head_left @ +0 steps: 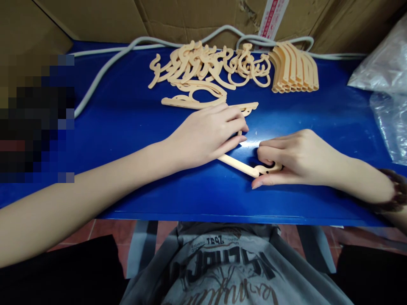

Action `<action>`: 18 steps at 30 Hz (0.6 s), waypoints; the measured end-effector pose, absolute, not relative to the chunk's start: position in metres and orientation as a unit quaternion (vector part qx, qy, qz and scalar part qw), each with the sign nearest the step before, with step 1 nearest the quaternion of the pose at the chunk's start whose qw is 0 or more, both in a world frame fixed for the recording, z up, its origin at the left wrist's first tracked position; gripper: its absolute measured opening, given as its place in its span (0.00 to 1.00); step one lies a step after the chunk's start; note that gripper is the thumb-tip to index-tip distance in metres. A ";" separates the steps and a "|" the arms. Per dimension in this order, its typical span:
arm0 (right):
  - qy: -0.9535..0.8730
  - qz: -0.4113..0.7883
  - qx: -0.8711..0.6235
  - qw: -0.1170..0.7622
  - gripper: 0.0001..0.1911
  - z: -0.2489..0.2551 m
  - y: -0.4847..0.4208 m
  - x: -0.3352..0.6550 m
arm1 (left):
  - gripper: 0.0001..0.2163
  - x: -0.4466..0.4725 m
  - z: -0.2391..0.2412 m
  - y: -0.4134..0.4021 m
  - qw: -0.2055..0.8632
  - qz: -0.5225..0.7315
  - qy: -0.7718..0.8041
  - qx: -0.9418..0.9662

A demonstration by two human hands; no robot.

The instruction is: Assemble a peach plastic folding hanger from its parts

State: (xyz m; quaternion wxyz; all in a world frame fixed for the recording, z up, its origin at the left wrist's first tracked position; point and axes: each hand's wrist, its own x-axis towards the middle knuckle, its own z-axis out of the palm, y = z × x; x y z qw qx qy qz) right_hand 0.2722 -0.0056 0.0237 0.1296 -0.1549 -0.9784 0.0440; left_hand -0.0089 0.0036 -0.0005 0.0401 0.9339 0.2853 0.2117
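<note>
My left hand is closed over a cream plastic hanger arm, which slants down to the right from under the palm. Part of this piece is hidden by the fingers. At its lower right end, my right hand pinches a small curved hanger piece that meets the arm; whether the two are joined I cannot tell. Just beyond my left hand lie folded cream hangers, partly covered by the fingers.
Loose hanger hooks are heaped at the back of the blue table. Beside them stands a neat stack of hanger arms. A grey cable runs along the back. Clear plastic bags lie at the right, cardboard behind.
</note>
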 end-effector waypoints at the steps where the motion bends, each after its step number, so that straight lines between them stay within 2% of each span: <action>1: -0.978 0.044 -0.160 0.125 0.33 0.024 -0.006 0.273 | 0.19 -0.009 0.000 0.004 0.040 0.211 0.284 0.934; 18: -0.973 0.075 -0.193 0.106 0.34 0.023 -0.005 0.274 | 0.20 -0.007 0.003 0.004 0.062 0.191 0.300 0.932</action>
